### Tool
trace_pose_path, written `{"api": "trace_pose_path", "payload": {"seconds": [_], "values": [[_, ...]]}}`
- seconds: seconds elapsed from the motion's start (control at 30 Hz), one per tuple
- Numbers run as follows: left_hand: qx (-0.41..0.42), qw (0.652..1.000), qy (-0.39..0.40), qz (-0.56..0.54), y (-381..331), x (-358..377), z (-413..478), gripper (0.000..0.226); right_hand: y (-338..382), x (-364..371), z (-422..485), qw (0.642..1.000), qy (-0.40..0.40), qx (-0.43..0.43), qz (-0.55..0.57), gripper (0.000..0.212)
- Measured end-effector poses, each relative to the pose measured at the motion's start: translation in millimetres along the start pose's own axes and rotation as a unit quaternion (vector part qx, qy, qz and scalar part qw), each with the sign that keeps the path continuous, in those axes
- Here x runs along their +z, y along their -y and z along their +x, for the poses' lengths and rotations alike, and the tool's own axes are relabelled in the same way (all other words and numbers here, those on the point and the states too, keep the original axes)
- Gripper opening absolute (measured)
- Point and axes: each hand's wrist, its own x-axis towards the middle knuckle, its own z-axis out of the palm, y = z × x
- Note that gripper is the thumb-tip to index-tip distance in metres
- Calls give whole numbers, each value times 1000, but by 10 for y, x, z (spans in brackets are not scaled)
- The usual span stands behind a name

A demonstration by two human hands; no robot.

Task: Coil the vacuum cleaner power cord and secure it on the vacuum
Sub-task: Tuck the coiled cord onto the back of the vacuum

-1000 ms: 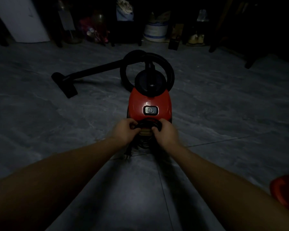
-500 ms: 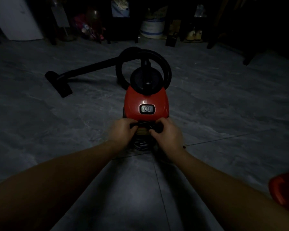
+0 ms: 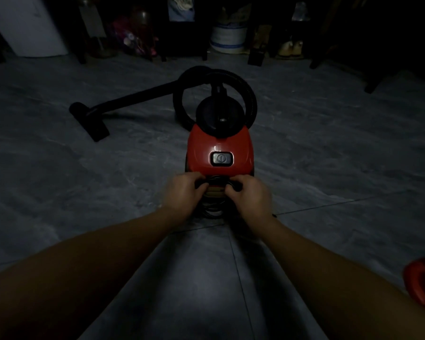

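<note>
The left hand (image 3: 182,190) curls its grip round the black power cord (image 3: 216,178), bundled in loops at the near end of the red vacuum (image 3: 219,146) on the floor. The right hand (image 3: 252,192) pinches the same bundle opposite. Coiling looks done, and fixing the loops on the body seems left. The floor nozzle (image 3: 93,123) lies far left, the hose (image 3: 250,99) arches behind, and a red object (image 3: 422,283) sits at the right edge. Nothing appears to block the hands.
</note>
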Motion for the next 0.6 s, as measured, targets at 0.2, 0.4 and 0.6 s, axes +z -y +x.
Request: {"api": "trace_pose_path", "payload": {"seconds": [0.2, 0.4, 0.6], "values": [[49, 998, 9, 46, -15, -5, 46, 12, -46, 6, -12, 1000, -13, -19, -1, 21], [43, 998, 27, 42, -14, 4, 91, 11, -107, 42, -28, 1000, -17, 26, 2, 26], [33, 999, 26, 2, -12, 64, 55, 8, -139, 55, -56, 998, -10, 49, 25, 26]]}}
